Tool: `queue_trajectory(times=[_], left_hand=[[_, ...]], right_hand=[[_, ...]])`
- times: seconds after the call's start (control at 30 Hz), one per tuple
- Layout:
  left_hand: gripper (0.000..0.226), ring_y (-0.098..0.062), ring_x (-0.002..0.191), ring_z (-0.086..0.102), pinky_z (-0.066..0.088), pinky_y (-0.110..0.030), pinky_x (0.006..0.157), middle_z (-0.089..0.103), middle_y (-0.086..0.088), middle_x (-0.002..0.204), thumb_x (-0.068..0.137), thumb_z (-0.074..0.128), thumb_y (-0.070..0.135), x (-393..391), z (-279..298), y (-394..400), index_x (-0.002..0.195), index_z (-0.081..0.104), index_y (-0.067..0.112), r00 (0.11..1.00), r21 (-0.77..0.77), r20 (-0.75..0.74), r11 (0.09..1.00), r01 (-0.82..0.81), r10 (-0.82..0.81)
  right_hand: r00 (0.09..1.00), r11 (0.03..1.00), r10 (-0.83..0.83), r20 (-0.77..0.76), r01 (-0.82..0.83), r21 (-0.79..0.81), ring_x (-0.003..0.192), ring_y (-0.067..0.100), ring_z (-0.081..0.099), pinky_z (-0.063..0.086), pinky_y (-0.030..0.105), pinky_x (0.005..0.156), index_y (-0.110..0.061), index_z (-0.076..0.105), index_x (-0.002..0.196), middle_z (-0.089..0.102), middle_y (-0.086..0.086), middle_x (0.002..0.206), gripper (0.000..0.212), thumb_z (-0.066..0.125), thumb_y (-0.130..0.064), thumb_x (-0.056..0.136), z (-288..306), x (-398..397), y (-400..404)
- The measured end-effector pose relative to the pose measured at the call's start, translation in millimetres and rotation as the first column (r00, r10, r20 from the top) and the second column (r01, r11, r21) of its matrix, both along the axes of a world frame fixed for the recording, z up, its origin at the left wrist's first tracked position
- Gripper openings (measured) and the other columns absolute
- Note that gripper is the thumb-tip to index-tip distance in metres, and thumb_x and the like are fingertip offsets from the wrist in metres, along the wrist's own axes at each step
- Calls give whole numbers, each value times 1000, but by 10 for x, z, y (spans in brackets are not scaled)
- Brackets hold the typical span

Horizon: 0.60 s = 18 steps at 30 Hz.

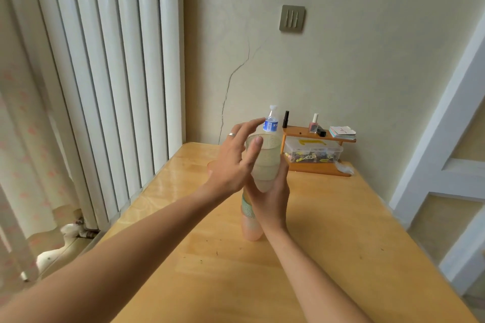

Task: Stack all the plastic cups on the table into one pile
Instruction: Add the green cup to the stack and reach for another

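- The right hand [271, 199] wraps around the side of the stack of cups [256, 191] and holds it near the middle.
- The left hand [236, 162] is spread wide, fingers apart, beside the top cup [265, 160]. It grips nothing. One fingertip sits by the cup's rim. A ring [232, 134] is on one finger.
- The stack stands upright on the wooden table [328, 244], near the middle. The top cup is see-through and whitish. A green cup [247, 207] peeks out lower down. The bottom cup [251, 231] is pinkish orange.
- Another pinkish cup [210, 165] peeks out behind the left hand. Most of it is hidden.
- At the far end of the table a water bottle [271, 122] stands next to a small wooden shelf [320, 136].
- A clear box [313, 153] full of little things sits under the shelf.
- On the left are white radiator pipes [110, 73].
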<state>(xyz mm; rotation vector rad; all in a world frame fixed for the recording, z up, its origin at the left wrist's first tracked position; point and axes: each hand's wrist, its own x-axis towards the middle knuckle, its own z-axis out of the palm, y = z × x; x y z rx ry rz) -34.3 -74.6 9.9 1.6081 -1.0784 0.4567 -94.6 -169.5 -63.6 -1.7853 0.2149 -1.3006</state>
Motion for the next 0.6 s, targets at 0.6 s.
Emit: queue_trajectory(times=[0.6], left_hand=[[116, -38, 150, 43, 42, -43, 117, 37, -24, 164, 85, 87, 33, 1424, -1090, -149, 167, 9, 6, 766, 504, -503, 856, -117, 400]], right_hand=[[988, 991, -116, 103, 122, -61, 102, -1, 57, 42, 4, 87, -22, 41, 141, 61, -7, 116, 78, 75, -46, 75, -165, 150, -33]])
